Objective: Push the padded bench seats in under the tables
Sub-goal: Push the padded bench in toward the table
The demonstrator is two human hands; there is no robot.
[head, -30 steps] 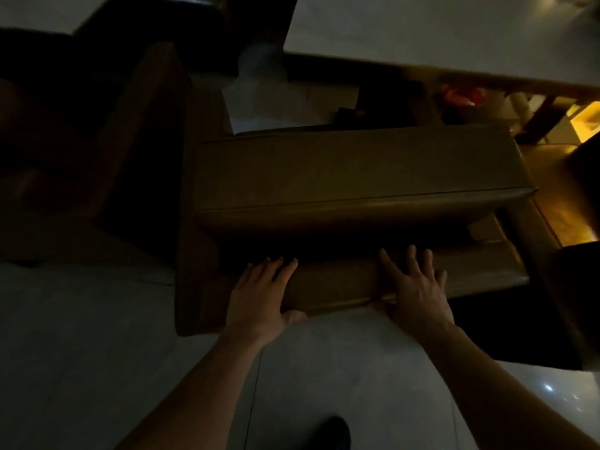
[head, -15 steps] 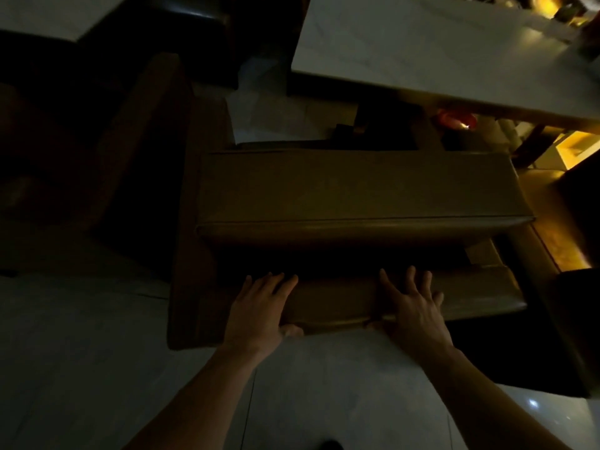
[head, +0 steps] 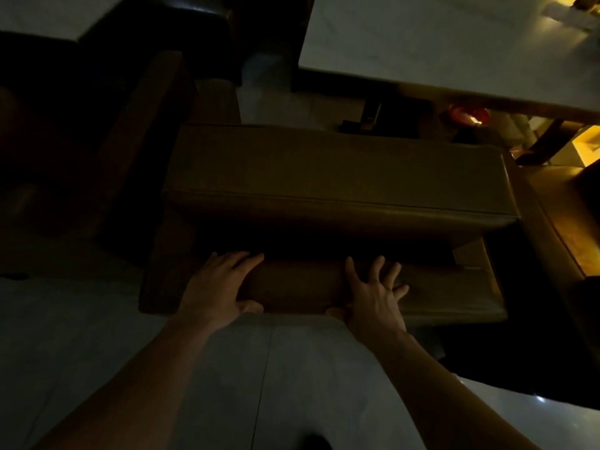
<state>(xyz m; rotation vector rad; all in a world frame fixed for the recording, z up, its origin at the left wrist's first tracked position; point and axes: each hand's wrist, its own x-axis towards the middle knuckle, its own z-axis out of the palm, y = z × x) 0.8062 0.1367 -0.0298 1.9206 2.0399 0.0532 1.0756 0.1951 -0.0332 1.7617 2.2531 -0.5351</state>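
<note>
Padded bench seat [head: 324,190], on the floor before the counter [head: 438,43], probably heavy and soft-topped; left hand [head: 217,284] and right hand [head: 373,293] press its near edge, fingers spread flat.

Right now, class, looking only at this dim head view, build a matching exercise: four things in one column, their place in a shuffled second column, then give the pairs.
Things
1 left hand
2 right hand
3 white table top
4 red object

Places
A upper right of the view
B flat on the bench's near cushion, left side
C beneath the table's near edge
D spread on the near cushion, right of the other hand

Pairs: 1-B, 2-D, 3-A, 4-C
</note>
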